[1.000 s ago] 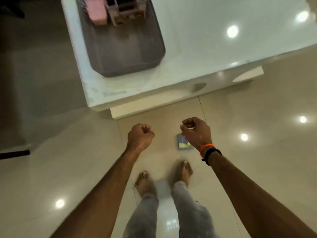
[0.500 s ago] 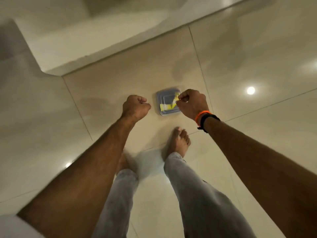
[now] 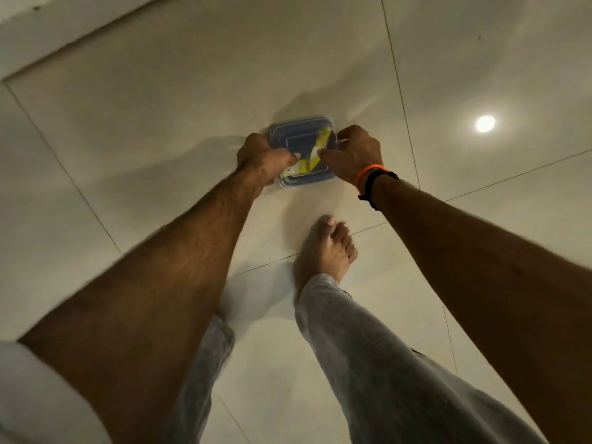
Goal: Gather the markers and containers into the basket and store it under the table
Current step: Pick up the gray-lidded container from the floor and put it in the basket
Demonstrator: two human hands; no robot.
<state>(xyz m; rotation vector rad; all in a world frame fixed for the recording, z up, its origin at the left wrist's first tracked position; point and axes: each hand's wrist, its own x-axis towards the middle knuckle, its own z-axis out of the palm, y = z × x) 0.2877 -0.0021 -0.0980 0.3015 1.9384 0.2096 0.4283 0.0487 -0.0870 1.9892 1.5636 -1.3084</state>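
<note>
Both grips reach down to the floor (image 3: pixel 160 139), one on each side of a small square container (image 3: pixel 302 141) that sits flat on the tiles, just past the bare foot (image 3: pixel 325 248). The left hand (image 3: pixel 261 157) curls around the left edge of the box, and its fingers look bent onto the rim, but part of that side is hidden, so I cannot tell if it is gripping tight yet. The right hand (image 3: pixel 354 152) has its thumb and fingers pinched at the right edge, touching the lid. The box is not lifted; it looks like it is resting on the floor. To do this step well, I think both hands should slide their fingers under the rim, squeeze evenly from both sides, and lift straight up so the lid stays on. The box looks like smooth blue plastic with round corners and a see-through top. A yellow strip (image 3: pixel 315 152) shows across the lid or just under it. The floor is shiny pale tile with thin dark lines, so the box could slide if it is pushed from one side only.
</note>
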